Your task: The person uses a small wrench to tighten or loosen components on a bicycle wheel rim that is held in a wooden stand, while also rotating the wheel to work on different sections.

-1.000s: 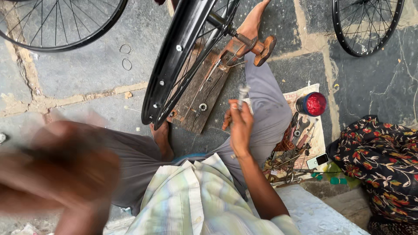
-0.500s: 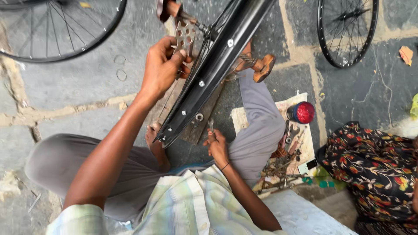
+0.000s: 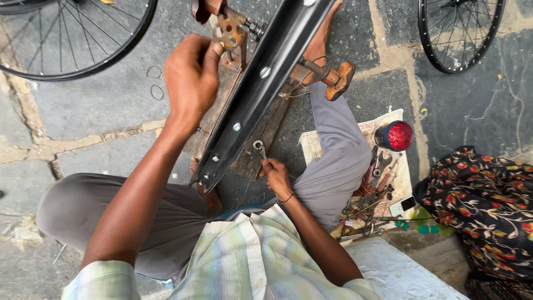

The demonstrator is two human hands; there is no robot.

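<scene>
A black bicycle rim [image 3: 261, 89] stands on edge in a rusty truing stand [image 3: 333, 78] over a wooden board [image 3: 261, 139]. My left hand [image 3: 191, 75] is raised beside the rim and grips the stand's rusty upright bracket [image 3: 227, 30]. My right hand [image 3: 276, 175] is low, under the rim, closed on a small metal spoke wrench [image 3: 260, 149] whose round end points up toward the rim. I sit on the stone floor with my legs spread in grey trousers.
A spoked wheel [image 3: 72, 39] lies at top left, another wheel [image 3: 461, 33] at top right. On a paper sheet [image 3: 388, 178] to my right lie several hand tools and a red-lidded tin [image 3: 395, 136]. A flowered cloth bundle [image 3: 483, 211] sits far right.
My left hand swung up from a blur at lower left and took hold of the stand's bracket. My right hand dropped from chest height to under the rim with the wrench.
</scene>
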